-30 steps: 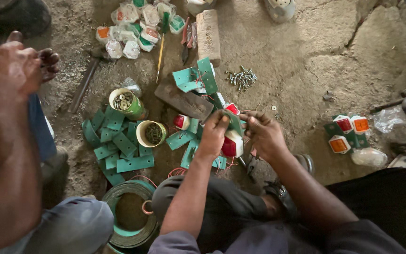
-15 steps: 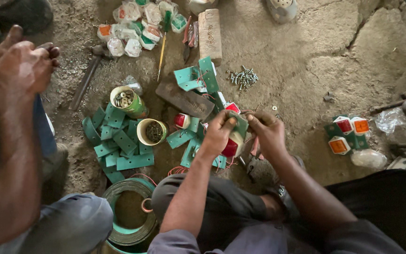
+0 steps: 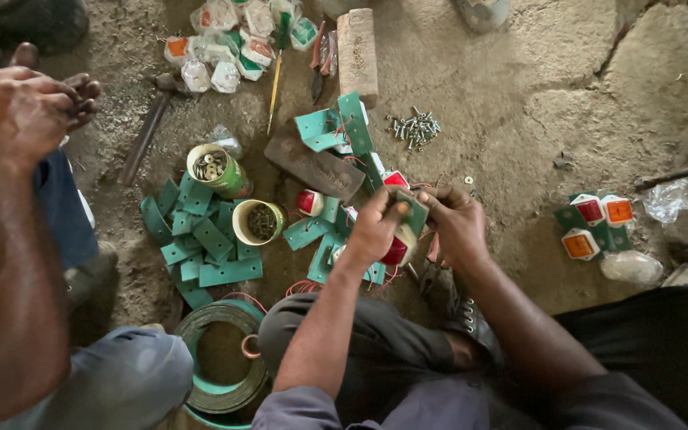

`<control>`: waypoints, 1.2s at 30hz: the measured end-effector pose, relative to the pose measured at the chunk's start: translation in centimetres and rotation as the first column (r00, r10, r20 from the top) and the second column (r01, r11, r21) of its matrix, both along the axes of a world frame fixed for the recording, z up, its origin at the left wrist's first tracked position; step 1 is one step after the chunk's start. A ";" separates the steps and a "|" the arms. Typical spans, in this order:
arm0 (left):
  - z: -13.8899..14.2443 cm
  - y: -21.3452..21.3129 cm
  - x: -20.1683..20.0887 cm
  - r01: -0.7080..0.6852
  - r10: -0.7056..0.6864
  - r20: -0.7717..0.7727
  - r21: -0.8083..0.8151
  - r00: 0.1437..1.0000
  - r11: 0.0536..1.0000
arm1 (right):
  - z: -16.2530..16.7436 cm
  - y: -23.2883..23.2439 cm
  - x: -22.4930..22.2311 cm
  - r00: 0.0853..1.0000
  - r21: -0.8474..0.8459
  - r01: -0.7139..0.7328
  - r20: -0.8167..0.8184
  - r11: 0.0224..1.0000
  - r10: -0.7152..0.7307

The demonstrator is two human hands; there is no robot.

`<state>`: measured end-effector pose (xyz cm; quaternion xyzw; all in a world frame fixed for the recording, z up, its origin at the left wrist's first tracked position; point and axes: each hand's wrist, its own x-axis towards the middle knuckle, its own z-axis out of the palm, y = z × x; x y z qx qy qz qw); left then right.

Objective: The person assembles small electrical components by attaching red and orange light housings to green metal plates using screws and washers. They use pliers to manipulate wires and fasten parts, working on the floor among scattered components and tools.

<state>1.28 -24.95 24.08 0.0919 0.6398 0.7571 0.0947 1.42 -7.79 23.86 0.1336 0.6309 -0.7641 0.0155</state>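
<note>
Seen from above, a person sits on a dirt floor (image 3: pixel 519 119) working with both bare hands. The left hand (image 3: pixel 376 227) and right hand (image 3: pixel 459 223) meet over a small red reflector lamp fixed to a green metal bracket (image 3: pixel 404 235). The left hand's fingers (image 3: pixel 396 209) are curled tight around the lamp's body; the right hand's fingers (image 3: pixel 431 197) pinch the top edge of the bracket.

Places below are given relative to that lamp. Just to its left stands an open tin of dark screws (image 3: pixel 258 221), and beyond that a second tin of pale washers (image 3: pixel 215 169). A heap of flat green metal brackets (image 3: pixel 197 243) lies left of the tins. Above the lamp sits a loose pile of silver bolts (image 3: pixel 414 127). Well to its right rest three finished red and orange lamps (image 3: pixel 595 223). At the far left, another person's hands (image 3: pixel 29 107) are closed together, well apart from the lamp.
</note>
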 end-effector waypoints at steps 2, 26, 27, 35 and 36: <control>-0.7 0.1 -0.2 0.019 -0.019 -0.005 0.048 1.000 0.999 | 0.4 0.1 0.0 1.000 -0.074 -0.030 0.001 0.997 0.030; -2.1 -1.3 0.4 0.099 -0.146 0.049 0.526 0.988 0.845 | 3.4 1.5 2.1 0.944 0.196 -0.249 -0.172 0.949 0.283; -1.9 -1.3 0.5 0.106 -0.162 0.057 0.541 0.985 0.835 | 3.4 1.7 1.9 0.918 0.290 -0.235 -0.248 0.928 0.310; -1.7 -1.0 0.7 0.095 -0.170 0.087 0.551 0.982 0.829 | 3.0 2.8 1.5 0.882 0.399 -0.243 -0.289 0.884 0.373; -1.8 -0.9 0.7 0.092 -0.165 0.085 0.547 0.983 0.832 | 3.0 2.7 1.5 0.895 0.440 -0.237 -0.248 0.866 0.371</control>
